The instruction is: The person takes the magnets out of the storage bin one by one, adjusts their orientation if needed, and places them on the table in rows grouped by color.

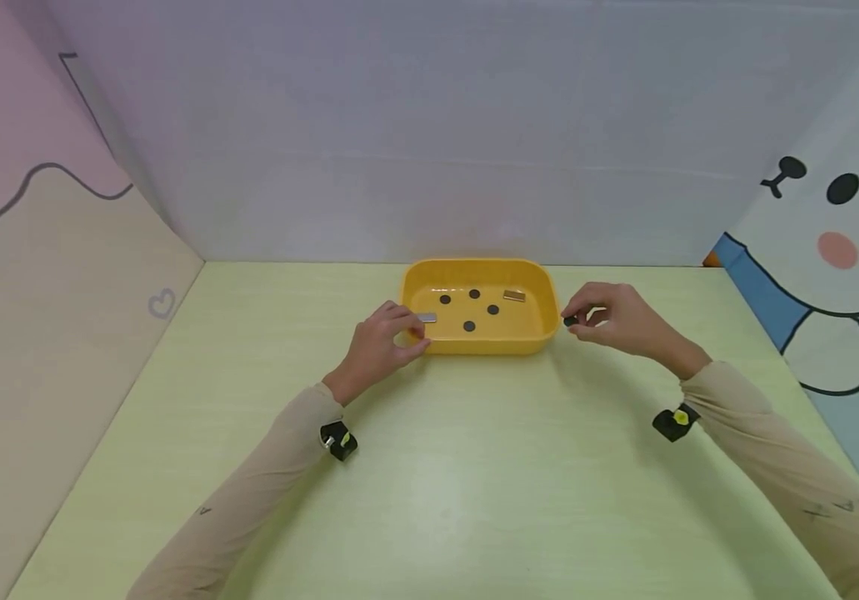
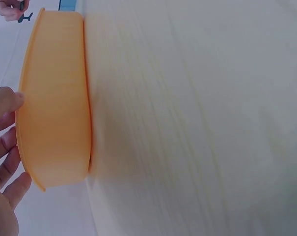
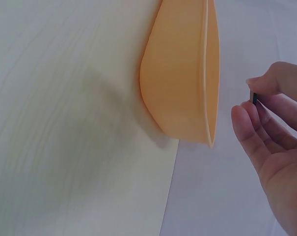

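A shallow yellow plastic tub (image 1: 489,347) stands on the table close to the back wall. My left hand (image 1: 382,343) holds its near left corner, thumb at the front rim and fingers over the left side. Beyond the tub's right end, my right hand (image 1: 616,318) pinches a small, thin black piece (image 3: 254,98) between thumb and fingertips. Inside the tub lie several small dark discs (image 1: 469,326), a gold-coloured bar (image 1: 514,296) and a silver bar (image 1: 427,317), the latter partly covered by the left fingers.
The pale yellow-green table (image 1: 444,483) reaches back to a plain whitish wall (image 1: 429,142). Cartoon-printed panels (image 1: 834,275) flank the table on both sides. Each sleeve carries a small black wrist device (image 1: 676,422).
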Available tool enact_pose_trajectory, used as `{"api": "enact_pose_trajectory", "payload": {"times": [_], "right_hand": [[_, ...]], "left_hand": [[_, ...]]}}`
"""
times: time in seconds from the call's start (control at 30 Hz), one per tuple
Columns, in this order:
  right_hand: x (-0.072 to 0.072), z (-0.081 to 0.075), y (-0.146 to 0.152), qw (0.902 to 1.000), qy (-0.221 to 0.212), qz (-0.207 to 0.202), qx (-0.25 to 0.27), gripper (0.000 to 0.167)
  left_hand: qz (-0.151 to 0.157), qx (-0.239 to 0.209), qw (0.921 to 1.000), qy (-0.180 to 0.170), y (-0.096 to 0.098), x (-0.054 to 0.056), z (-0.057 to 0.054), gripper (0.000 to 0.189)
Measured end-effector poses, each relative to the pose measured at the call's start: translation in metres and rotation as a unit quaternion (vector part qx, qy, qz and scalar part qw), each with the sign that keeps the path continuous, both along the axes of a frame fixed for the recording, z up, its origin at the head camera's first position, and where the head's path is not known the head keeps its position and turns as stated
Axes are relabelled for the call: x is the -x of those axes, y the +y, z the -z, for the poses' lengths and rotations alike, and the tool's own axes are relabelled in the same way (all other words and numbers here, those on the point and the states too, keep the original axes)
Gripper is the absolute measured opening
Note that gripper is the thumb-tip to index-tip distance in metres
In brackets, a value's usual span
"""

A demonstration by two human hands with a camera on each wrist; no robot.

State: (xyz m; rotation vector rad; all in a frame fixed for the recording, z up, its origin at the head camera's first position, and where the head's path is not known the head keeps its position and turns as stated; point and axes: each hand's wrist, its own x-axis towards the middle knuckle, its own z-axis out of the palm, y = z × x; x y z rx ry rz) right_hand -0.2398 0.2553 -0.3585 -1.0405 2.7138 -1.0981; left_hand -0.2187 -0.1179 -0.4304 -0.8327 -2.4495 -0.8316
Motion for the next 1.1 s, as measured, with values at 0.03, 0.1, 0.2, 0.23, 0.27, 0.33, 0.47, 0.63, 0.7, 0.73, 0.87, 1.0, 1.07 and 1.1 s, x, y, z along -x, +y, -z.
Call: {"api": "enact_pose_trajectory", "payload": {"times": [0.03,0.1,0.2,0.23,0.27,0.33,0.47,0.63,0.7,0.73,0.87,1.0,1.07,1.1], "right_hand": [[-0.001,0.000,0.002,1.0000,-0.003,0.000,0.003,0.018],[-0.002,0.000,0.006,1.0000,-0.004,-0.001,0.006,0.018],[-0.004,0.002,0.010,1.0000,-0.004,0.001,0.003,0.017],[-0.004,0.002,0.011,1.0000,-0.005,0.002,0.002,0.017],[-0.005,0.003,0.012,1.0000,-0.004,0.003,0.001,0.017],[-0.006,0.003,0.014,1.0000,-0.002,0.006,-0.002,0.017],[-0.005,0.005,0.018,0.9999,0.003,0.008,-0.007,0.017],[-0.003,0.007,0.020,0.9998,0.000,0.017,-0.011,0.015],[-0.003,0.009,0.021,0.9997,-0.002,0.020,-0.013,0.014],[-0.002,0.010,0.022,0.9997,-0.003,0.022,-0.014,0.014],[0.001,0.016,0.025,0.9994,-0.003,0.029,-0.021,0.013],[0.004,0.021,0.028,0.9988,-0.001,0.040,-0.030,0.014],[0.005,0.022,0.029,0.9983,-0.002,0.047,-0.033,0.014],[0.005,0.023,0.029,0.9982,-0.004,0.050,-0.032,0.014]], "left_hand": [[0.000,-0.001,1.0000,0.001,0.001,0.000,0.000,0.015],[0.002,-0.003,1.0000,0.002,0.002,0.001,0.001,0.015],[0.002,-0.002,1.0000,0.002,0.002,0.001,0.001,0.014],[0.003,-0.001,1.0000,0.000,0.002,0.001,0.001,0.014],[0.002,0.001,1.0000,-0.002,0.002,0.001,0.001,0.014],[0.002,0.003,1.0000,-0.005,0.003,0.002,0.000,0.014],[0.000,0.005,1.0000,-0.008,0.004,0.002,0.001,0.014],[0.001,0.006,0.9999,-0.009,0.004,0.001,0.001,0.013],[0.003,0.006,0.9999,-0.012,0.004,0.000,0.001,0.013],[0.004,0.005,0.9999,-0.013,0.004,0.000,0.001,0.013],[0.006,0.002,0.9999,-0.011,0.004,0.000,0.002,0.013],[0.004,0.000,1.0000,-0.008,0.004,-0.001,0.004,0.013],[0.004,0.000,1.0000,-0.009,0.003,-0.001,0.005,0.013],[0.004,0.001,1.0000,-0.009,0.003,-0.001,0.005,0.013]]}}
